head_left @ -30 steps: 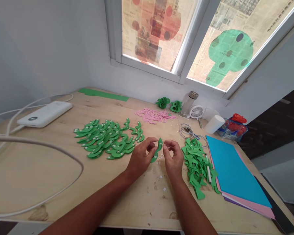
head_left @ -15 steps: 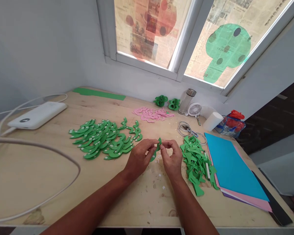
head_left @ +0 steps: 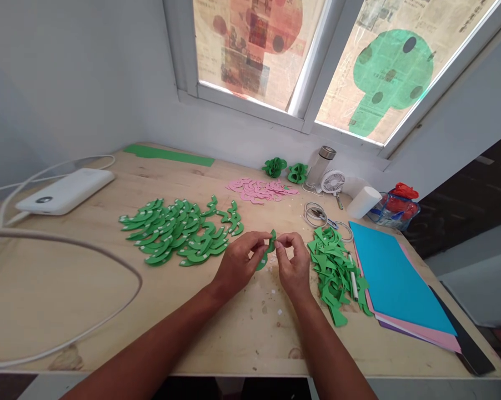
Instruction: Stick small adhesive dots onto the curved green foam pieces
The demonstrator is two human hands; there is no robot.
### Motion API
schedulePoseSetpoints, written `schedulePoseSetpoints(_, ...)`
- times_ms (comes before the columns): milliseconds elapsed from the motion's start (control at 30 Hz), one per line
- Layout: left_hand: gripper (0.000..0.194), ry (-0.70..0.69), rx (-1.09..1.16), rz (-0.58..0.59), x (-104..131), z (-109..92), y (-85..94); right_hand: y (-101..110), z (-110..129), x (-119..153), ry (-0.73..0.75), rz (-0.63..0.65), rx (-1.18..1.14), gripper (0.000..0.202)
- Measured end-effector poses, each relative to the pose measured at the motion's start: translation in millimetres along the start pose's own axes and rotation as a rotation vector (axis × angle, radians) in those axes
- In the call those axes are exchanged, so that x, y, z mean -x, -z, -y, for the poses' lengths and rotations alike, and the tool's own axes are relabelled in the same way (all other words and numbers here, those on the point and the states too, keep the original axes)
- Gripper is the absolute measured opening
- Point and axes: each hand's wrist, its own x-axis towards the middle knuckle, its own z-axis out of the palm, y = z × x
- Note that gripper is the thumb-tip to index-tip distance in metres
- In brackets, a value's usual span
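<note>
While both hands pinch it, green foam piece [head_left: 267, 251] sits btw left hand [head_left: 236, 265] & right hand [head_left: 294, 265] fingertips, fingers narrow.

Pale wooden desk [head_left: 67, 289] tucked into a white-walled corner. Daylight glows through the newspaper-covered window [head_left: 317, 61] above.

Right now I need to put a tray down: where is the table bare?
Bare wood lies left, inside the cable loop, and along the near edge. Crowded: green pile, pink pieces, green scraps and paper sheets on the right.
</note>
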Motion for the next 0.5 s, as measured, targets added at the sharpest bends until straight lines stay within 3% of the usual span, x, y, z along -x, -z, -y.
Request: schedulePoseSetpoints(500, 0.017, 0.0, 0.014, 0.058, 0.1, -3.4, -0.3, 0.1, -5.3, -1.3, -0.048, -0.023, 0.015, 0.007)
